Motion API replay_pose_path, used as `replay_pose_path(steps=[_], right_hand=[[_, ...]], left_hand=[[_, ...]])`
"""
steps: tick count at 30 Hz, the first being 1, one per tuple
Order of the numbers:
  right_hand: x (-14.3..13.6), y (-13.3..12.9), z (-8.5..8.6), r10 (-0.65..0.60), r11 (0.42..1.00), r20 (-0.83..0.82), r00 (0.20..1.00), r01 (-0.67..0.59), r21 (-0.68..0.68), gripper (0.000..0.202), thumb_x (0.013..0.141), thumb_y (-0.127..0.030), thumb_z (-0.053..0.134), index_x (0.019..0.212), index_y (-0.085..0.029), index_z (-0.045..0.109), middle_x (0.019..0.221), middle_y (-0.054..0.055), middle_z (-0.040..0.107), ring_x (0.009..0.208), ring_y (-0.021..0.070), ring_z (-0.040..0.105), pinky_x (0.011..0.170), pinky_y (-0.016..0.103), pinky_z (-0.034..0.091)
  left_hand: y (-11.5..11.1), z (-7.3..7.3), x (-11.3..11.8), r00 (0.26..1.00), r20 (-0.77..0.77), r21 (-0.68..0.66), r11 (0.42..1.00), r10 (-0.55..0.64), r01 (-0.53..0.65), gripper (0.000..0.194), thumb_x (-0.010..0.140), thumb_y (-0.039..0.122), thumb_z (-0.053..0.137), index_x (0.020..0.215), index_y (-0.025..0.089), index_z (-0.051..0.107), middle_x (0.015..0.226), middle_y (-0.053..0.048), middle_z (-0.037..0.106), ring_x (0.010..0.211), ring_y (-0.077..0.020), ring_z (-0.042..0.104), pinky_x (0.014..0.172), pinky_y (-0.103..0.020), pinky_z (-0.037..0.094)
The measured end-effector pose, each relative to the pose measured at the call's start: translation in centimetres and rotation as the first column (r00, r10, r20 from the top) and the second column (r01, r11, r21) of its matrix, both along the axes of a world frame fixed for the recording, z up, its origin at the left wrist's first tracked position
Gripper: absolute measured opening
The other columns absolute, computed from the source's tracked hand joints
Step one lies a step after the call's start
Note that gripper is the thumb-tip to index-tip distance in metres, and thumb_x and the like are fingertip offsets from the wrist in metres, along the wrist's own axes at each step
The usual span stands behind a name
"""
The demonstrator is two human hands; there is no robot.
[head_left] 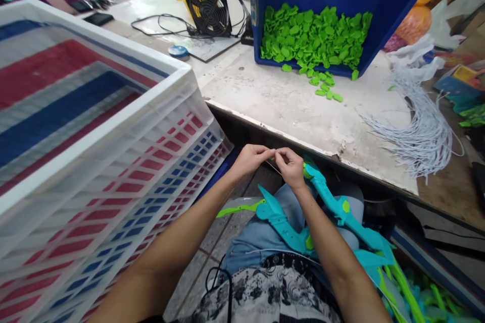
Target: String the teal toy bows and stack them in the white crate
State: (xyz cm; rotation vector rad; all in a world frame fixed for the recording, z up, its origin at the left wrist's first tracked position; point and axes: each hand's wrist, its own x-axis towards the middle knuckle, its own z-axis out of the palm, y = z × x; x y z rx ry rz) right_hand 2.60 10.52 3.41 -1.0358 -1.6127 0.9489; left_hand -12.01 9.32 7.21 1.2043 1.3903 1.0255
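My left hand (250, 160) and my right hand (290, 165) meet fingertip to fingertip just off the table's front edge. Both are closed in a pinch on a thin white cord (273, 167), part of which shows below the fingers; its end is hidden. Across my lap lies a turquoise toy bow (278, 219) with bright green parts, partly covered by my right forearm. One of its limbs (328, 192) reaches up beside my right hand. A green strip (240, 209) sticks out to the left of it.
A white slatted crate (182, 96) with a striped lining stands at left. On the table (261, 96), a blue bin (379, 35) lies tipped, spilling small green pieces (314, 38). A bundle of white cords (428, 131) lies right; a black fan (210, 10) stands behind.
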Motion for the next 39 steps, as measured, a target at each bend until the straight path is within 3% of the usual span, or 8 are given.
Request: replay_pose_path(steps=[5, 8, 13, 16, 20, 26, 33, 39], right_hand=[[0.0, 0.3, -1.1, -0.041, 0.999, 0.098, 0.994, 0.037, 0.036, 0.018, 0.082, -0.028, 0.051, 0.071, -0.018, 0.061, 0.071, 0.001, 0.061, 0.066, 0.0134, 0.057, 0.061, 0.025, 0.046], [0.5, 0.8, -2.3, -0.051, 0.998, 0.134, 0.990, 0.053, -0.015, 0.018, 0.080, -0.029, 0.052, 0.071, -0.018, 0.062, 0.069, 0.001, 0.062, 0.065, 0.0141, 0.057, 0.061, 0.025, 0.045], [1.9, 0.0, -2.4, -0.021, 1.000, 0.186, 0.982, 0.019, 0.012, 0.018, 0.083, -0.026, 0.051, 0.081, -0.018, 0.067, 0.080, 0.004, 0.066, 0.074, 0.0173, 0.061, 0.068, 0.030, 0.049], [1.9, -2.2, -1.1, 0.003, 0.997, 0.212, 0.977, -0.020, 0.079, 0.019, 0.088, -0.025, 0.050, 0.089, -0.020, 0.067, 0.088, 0.006, 0.067, 0.081, 0.0187, 0.062, 0.075, 0.032, 0.050], [0.3, -5.7, -0.7, 0.337, 0.913, 0.372, 0.865, -0.397, 0.097, 0.021, 0.092, -0.025, 0.047, 0.095, -0.021, 0.067, 0.093, 0.007, 0.066, 0.089, 0.0201, 0.060, 0.084, 0.036, 0.049], [-1.6, -8.8, -3.6, 0.434, 0.759, 0.683, 0.587, -0.647, 0.073, 0.021, 0.086, -0.025, 0.059, 0.105, -0.018, 0.066, 0.109, 0.013, 0.061, 0.105, 0.0270, 0.050, 0.098, 0.048, 0.040], [-1.5, -9.0, -4.1, 0.374, 0.760, 0.765, 0.525, -0.646, 0.072, 0.022, 0.086, -0.026, 0.062, 0.106, -0.017, 0.066, 0.107, 0.012, 0.062, 0.105, 0.0263, 0.050, 0.099, 0.047, 0.037], [-1.7, -8.8, -4.6, 0.374, 0.775, 0.762, 0.528, -0.629, 0.055, 0.039, 0.081, -0.035, 0.069, 0.113, -0.014, 0.062, 0.110, 0.015, 0.062, 0.108, 0.0288, 0.050, 0.098, 0.049, 0.037]], left_hand=[[-0.8, -1.8, -0.1, 0.997, 0.016, 0.011, 0.997, -0.074, 0.074, 0.019, 0.071, 0.032, 0.066, 0.079, 0.017, 0.075, 0.071, -0.002, 0.071, 0.069, -0.0154, 0.061, 0.064, -0.023, 0.046], [-3.1, -2.7, -0.7, 0.997, 0.059, 0.013, 0.999, 0.044, -0.044, 0.037, 0.071, 0.031, 0.066, 0.106, 0.019, 0.070, 0.098, -0.005, 0.072, 0.085, -0.0171, 0.064, 0.073, -0.024, 0.049], [-13.1, -4.4, -2.7, 0.901, -0.172, -0.101, 0.903, 0.398, -0.418, 0.030, 0.076, 0.044, 0.060, 0.086, 0.017, 0.070, 0.086, -0.007, 0.071, 0.079, -0.0194, 0.063, 0.067, -0.026, 0.048], [-20.2, -6.0, -2.6, 0.926, -0.265, -0.288, 0.895, 0.268, -0.342, 0.027, 0.071, 0.045, 0.064, 0.073, 0.018, 0.068, 0.072, -0.004, 0.068, 0.070, -0.0192, 0.061, 0.065, -0.028, 0.046], [-25.3, -7.9, -0.7, 0.965, -0.224, -0.433, 0.874, 0.134, -0.222, 0.035, 0.069, 0.049, 0.065, 0.082, 0.017, 0.064, 0.064, 0.000, 0.062, 0.060, -0.0165, 0.057, 0.056, -0.026, 0.043], [-23.6, -7.0, 0.8, 0.782, -0.544, -0.328, 0.935, -0.305, 0.136, 0.016, 0.084, 0.033, 0.059, 0.086, 0.018, 0.064, 0.077, -0.003, 0.064, 0.074, -0.0175, 0.061, 0.067, -0.027, 0.045], [-20.5, -5.1, 1.9, 0.257, -0.745, -0.351, 0.689, -0.616, 0.634, 0.012, 0.083, 0.013, 0.056, 0.082, 0.013, 0.068, 0.083, -0.011, 0.066, 0.080, -0.0226, 0.064, 0.067, -0.029, 0.047], [-21.2, -5.5, 1.6, 0.402, -0.737, -0.263, 0.779, -0.543, 0.569, 0.019, 0.085, 0.018, 0.050, 0.077, 0.015, 0.066, 0.077, -0.009, 0.066, 0.070, -0.0193, 0.063, 0.065, -0.028, 0.046]])
